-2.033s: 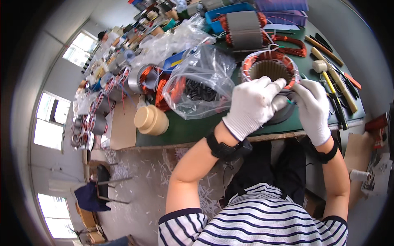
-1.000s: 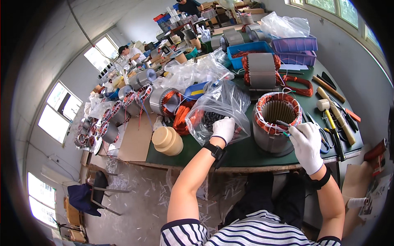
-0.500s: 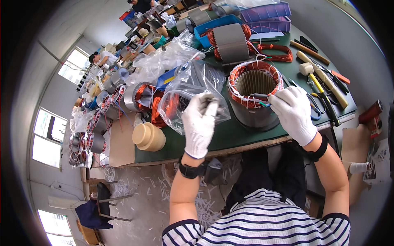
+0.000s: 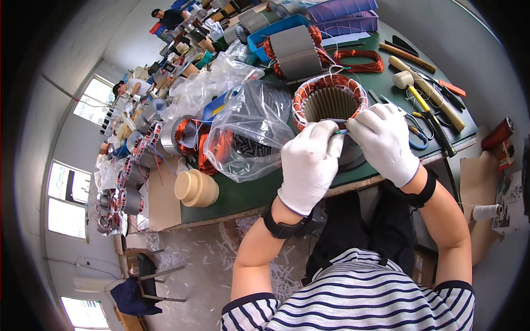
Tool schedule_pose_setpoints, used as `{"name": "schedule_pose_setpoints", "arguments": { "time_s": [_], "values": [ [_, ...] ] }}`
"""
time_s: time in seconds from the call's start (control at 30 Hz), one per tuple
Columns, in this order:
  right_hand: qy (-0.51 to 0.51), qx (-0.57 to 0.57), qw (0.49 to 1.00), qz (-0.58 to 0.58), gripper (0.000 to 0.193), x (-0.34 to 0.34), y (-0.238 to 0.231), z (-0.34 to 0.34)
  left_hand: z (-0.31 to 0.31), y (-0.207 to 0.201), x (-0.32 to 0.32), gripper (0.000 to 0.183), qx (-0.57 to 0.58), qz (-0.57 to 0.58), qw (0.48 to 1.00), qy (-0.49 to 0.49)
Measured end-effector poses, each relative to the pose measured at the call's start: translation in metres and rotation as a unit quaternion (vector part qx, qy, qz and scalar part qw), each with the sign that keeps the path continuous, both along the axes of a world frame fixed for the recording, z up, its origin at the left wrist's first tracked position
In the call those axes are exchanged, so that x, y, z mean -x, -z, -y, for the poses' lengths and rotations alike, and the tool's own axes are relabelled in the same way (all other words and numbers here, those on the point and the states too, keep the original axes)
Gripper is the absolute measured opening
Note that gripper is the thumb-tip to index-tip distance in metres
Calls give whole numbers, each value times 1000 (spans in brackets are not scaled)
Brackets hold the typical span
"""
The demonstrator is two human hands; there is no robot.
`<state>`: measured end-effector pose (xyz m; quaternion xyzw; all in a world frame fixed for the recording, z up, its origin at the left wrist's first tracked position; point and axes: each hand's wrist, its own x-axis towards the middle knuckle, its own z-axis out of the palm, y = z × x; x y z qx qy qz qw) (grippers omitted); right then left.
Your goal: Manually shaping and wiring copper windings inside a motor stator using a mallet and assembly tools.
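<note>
On the near edge of the green-topped table stands an upright motor stator (image 4: 356,154), its ring of copper windings (image 4: 301,102) bound with white cord. Both my hands wear white gloves and meet at the near rim of that ring. My left hand (image 4: 310,165) is closed in a pinch around a thin wire lead (image 4: 342,132) with a green-blue end. My right hand (image 4: 385,140) pinches the same lead from the right, its fingertips against the winding. A short dark sleeve (image 4: 333,120) lies just above my left fingertips. The fingers partly hide the wire.
Left of the stator lies an open clear plastic bag (image 4: 243,165) of small dark tubes, beside a cream plastic block (image 4: 196,188). Another stator (image 4: 298,54) lies behind. Mallets (image 4: 424,102) and blue-handled scissors (image 4: 419,140) are at right. Two people work far left.
My left hand has moved right from beside the plastic bag to the stator's near rim and closed on the wire lead. My right hand stays at the rim.
</note>
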<state>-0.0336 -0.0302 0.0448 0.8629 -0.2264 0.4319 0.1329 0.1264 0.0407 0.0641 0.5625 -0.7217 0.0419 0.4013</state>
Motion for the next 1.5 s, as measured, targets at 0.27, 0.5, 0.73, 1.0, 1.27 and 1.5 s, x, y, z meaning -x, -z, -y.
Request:
{"name": "schedule_pose_setpoints", "arguments": {
  "time_s": [0.27, 0.5, 0.73, 1.0, 1.27, 1.5],
  "values": [
    [-3, 4, 1000, -1, 19, 0, 2, 2, -6, 0, -7, 18, -113, -448, 882, 91],
    [-7, -3, 1000, -12, 21, -1, 1, 2, -4, -1, 1, 12, -5, -142, 989, 34],
    [-5, -25, 998, 54, 24, 3, 10, 1, 4, 9, 2, 10, 0, -147, 989, 2],
    [-26, -10, 999, 25, 27, 5, 9, 9, 11, 11, 0, 8, -13, -212, 976, 43],
    [-21, -28, 999, 24, 22, 6, 10, 7, 12, 17, -1, 7, -15, -201, 979, 41],
    [25, -57, 993, 95, 24, 12, 7, -19, 12, 19, 2, 7, 15, -179, 983, 29]
  ]
}}
